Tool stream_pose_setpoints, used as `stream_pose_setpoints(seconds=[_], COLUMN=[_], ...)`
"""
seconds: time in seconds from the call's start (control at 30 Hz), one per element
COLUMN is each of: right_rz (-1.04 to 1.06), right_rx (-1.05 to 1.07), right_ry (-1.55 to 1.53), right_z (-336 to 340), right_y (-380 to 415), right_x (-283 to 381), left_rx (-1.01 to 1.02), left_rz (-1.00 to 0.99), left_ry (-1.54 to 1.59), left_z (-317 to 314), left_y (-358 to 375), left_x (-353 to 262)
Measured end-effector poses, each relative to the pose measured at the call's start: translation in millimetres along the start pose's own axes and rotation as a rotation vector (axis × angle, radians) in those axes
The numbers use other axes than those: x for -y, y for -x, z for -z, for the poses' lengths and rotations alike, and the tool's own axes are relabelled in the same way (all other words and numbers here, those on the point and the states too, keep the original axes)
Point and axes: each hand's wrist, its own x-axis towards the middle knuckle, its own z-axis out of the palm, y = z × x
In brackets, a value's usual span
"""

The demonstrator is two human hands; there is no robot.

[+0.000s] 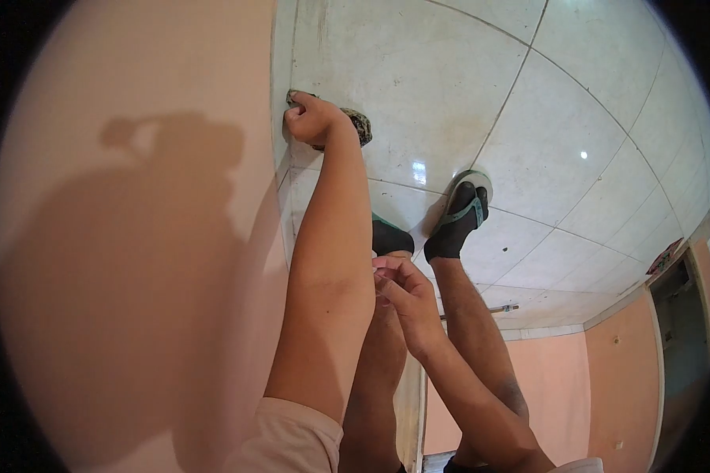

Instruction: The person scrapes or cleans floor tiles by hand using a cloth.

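My left hand (315, 120) reaches down to the floor beside the wall's foot, its fingers curled on a dark, mottled cloth (358, 126). Parts of the cloth show on both sides of the hand. Closer in, my right hand (405, 293) is beside my left forearm, above the lower leg. Its fingers are bent together in a pinch; what lies between them is too small and partly hidden to make out.
A pink wall (134, 292) with my shadow on it rises at the left. Light floor tiles (560, 134) bear small dark specks. Feet in dark socks and flip-flops (475, 206) stand in the middle. A metal rod (503, 309) lies behind the leg; a doorway (681, 339) is at the right.
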Motion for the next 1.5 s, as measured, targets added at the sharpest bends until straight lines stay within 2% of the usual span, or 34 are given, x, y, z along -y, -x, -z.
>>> stream_pose_setpoints(seconds=[0.07, 0.17, 0.27, 0.4, 0.5, 0.67, 0.8, 0.87, 1.1, 1.3, 1.37, 1.4, 1.47, 1.5], right_rz=[-0.005, -0.003, -0.014, 0.006, 0.033, -0.006, 0.021, 0.017, -0.003, 0.042, 0.066, 0.063, 0.059, 0.043], right_rx=[-0.007, -0.002, -0.005, 0.013, 0.037, -0.001, 0.033, 0.029, 0.002, 0.024, 0.054, 0.053, 0.055, 0.047], right_ry=[0.018, -0.005, 0.006, 0.053, 0.084, -0.001, 0.065, 0.091, 0.017, 0.035, 0.03, 0.027, 0.017, 0.025], right_z=[0.5, 0.2, -1.6, 0.8, 0.5, -0.3, 2.4, 2.4, 0.6, 5.8, 7.2, 8.1, 9.1, 10.1], right_y=[0.0, -0.3, 0.5, 0.6, 0.7, 0.7, 0.2, 0.0, 1.1, 2.3, 5.7, 5.2, 7.6, 9.5], right_x=[0.9, -0.9, -0.3, -1.6, -0.3, 3.9, 0.2, 0.4, -0.7, -0.4, -6.0, -9.5, -11.8, -10.1], left_rx=[0.009, 0.032, 0.105, 0.106, -0.007, 0.06, 0.053, 0.134, 0.084, 0.133, 0.288, 0.286, 0.482, 0.581], left_rz=[0.056, -0.009, 0.037, 0.083, 0.055, 0.109, 0.064, 0.105, 0.078, 0.129, 0.224, 0.215, -0.131, -0.145], left_ry=[-0.012, 0.015, 0.059, 0.06, 0.048, 0.015, 0.056, 0.03, -0.017, 0.107, 0.145, 0.148, -0.076, -0.102], left_z=[0.1, 2.7, 5.7, 8.1, 4.9, 4.6, 2.9, 4.3, 5.8, 11.0, 20.3, 20.4, 25.0, 35.6], left_y=[-0.8, -3.5, -1.8, 2.0, 0.5, -2.9, -4.4, -3.5, -0.5, -4.7, -5.1, -9.0, -13.9, -9.1], left_x=[1.5, 4.5, 0.6, -6.8, -8.3, -6.5, -0.3, -1.4, -10.8, -12.1, -10.9, 1.4, 39.9, 51.6])
